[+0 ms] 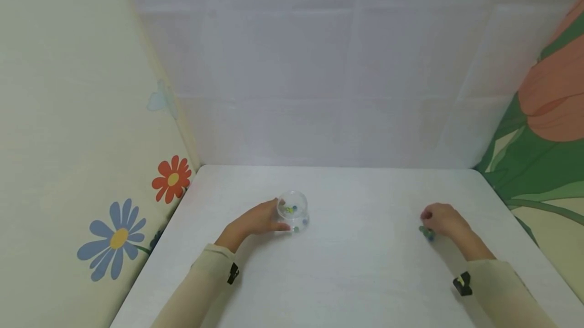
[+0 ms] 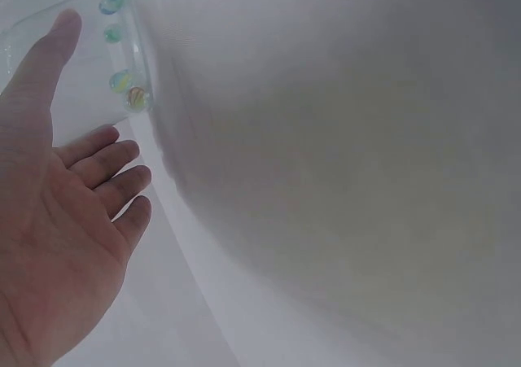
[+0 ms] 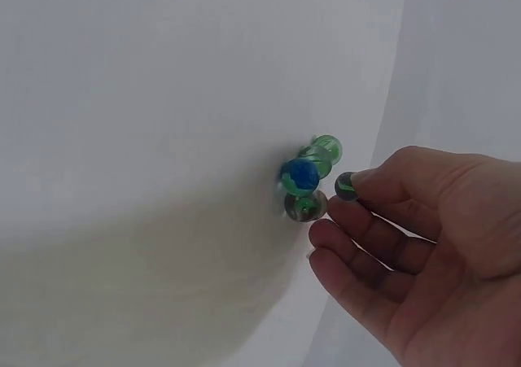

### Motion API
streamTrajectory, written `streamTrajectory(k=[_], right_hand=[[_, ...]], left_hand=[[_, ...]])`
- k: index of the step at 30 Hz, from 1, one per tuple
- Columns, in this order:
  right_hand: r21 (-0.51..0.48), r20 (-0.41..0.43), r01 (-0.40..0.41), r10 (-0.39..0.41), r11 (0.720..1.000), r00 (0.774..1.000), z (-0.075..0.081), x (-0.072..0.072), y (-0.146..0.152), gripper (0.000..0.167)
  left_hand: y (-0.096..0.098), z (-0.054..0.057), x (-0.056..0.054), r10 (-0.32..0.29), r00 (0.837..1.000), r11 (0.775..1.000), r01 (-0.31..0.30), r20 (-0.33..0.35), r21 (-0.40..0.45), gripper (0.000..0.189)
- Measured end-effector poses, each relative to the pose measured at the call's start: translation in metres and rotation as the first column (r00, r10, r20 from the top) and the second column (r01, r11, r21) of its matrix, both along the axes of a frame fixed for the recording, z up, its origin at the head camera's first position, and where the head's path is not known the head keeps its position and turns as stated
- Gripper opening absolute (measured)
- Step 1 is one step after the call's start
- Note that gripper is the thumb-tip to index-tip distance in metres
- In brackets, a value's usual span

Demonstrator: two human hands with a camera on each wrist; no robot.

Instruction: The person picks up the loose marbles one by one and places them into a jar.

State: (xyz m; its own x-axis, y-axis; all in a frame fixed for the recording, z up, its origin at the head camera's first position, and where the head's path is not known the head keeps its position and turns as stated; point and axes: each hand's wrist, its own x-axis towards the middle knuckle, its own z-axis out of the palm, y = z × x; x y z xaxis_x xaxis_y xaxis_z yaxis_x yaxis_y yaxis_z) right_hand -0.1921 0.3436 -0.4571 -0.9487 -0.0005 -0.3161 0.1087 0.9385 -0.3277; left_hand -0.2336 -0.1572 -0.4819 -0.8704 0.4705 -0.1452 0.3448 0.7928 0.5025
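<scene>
Right hand [image 1: 447,221]: your thumb and index finger pinch one dark, green-streaked marble [image 3: 345,188] at their very tips, the other fingers loosely curved alongside. The loose marbles [image 3: 301,178] bunch on the white table [image 1: 351,247] just off those fingertips. For a sound pinch, center the pads on the marble, press lightly since smooth glass probably squirts out, and lift straight up so your middle finger doesn't scatter the bunch. Left hand [image 1: 262,217]: thumb and index finger straddle the clear cup [image 1: 294,220], holding it upright, thumb on the near side; a gentle brace should do. Right wrist view gives you the pinched marble plainly, plus a blue one, a brown-green one and greens in the bunch; from the head view you can't make out the pinch. Left wrist view shows four marbles along the cup's base beyond your fingers; from above, clear walls muddle the count.
</scene>
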Motion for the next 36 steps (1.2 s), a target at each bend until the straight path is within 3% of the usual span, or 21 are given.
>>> streamTrajectory(k=[6,14,17,19,20,23,27,32,35,36], right_hand=[[-0.036,0.005,0.018,-0.018,0.999,1.000,0.001,0.000,-0.004,0.026],[-0.178,-0.042,0.014,-0.022,0.984,0.999,-0.001,0.003,-0.007,0.027],[-0.257,-0.014,0.030,-0.034,0.966,0.999,-0.002,0.003,-0.008,0.031],[-0.338,0.019,0.046,-0.042,0.940,0.999,-0.003,0.003,-0.009,0.037],[-0.390,0.043,0.066,-0.054,0.918,0.998,-0.004,0.002,-0.009,0.040],[-0.569,0.105,0.141,-0.099,0.810,0.990,-0.008,0.002,-0.014,0.048],[-0.760,0.185,0.243,-0.159,0.602,0.970,-0.013,0.003,-0.022,0.056],[-0.860,0.293,0.345,-0.188,0.376,0.937,-0.015,0.003,-0.032,0.060],[-0.885,0.332,0.369,-0.169,0.284,0.928,-0.015,0.003,-0.039,0.059],[-0.889,0.339,0.372,-0.162,0.268,0.927,-0.015,0.003,-0.041,0.059]], left_hand=[[0.000,0.000,-0.001,-0.002,1.000,1.000,0.002,0.005,-0.006,0.093],[0.000,0.001,-0.001,0.000,1.000,1.000,0.000,0.010,-0.008,0.093],[0.000,0.001,-0.001,0.002,1.000,1.000,-0.002,0.014,-0.008,0.093],[0.000,0.002,-0.001,0.002,1.000,1.000,-0.001,0.014,-0.009,0.094],[0.000,0.002,-0.001,0.001,1.000,1.000,-0.001,0.014,-0.008,0.094],[0.000,0.003,0.001,0.002,1.000,1.000,-0.002,0.015,0.001,0.094],[0.001,0.004,0.002,0.008,1.000,1.000,-0.008,0.018,0.008,0.096],[0.001,0.004,0.001,0.005,1.000,1.000,-0.005,0.012,0.002,0.095],[0.001,0.002,0.000,0.002,1.000,1.000,-0.002,0.007,-0.003,0.095],[0.001,0.002,0.000,0.002,1.000,1.000,-0.002,0.005,-0.005,0.095]])
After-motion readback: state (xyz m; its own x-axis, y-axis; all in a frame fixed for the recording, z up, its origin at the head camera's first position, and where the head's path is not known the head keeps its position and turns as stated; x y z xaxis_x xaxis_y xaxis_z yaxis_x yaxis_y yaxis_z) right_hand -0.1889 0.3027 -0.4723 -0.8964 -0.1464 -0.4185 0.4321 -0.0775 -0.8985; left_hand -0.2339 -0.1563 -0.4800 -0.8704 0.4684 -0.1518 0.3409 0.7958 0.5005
